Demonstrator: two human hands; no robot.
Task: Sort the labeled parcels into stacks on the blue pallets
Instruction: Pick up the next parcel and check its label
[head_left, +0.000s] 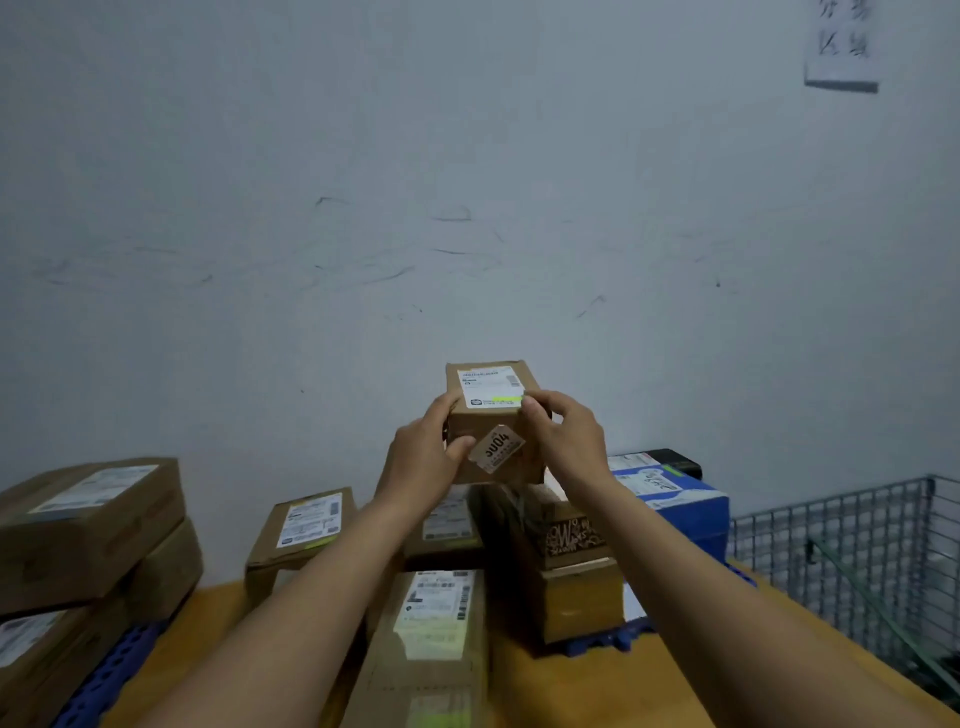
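Cardboard parcel, small and rigid, is being held aloft over the stacked boxes near the far edge of the blue pallet. It is being gripped at opposite side faces by the left hand and right hand, fingers curled round it. It is judged light, with crushable corners.

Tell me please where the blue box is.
Head view: the blue box sits right of centre by the wall, between a brown parcel and the wire basket.
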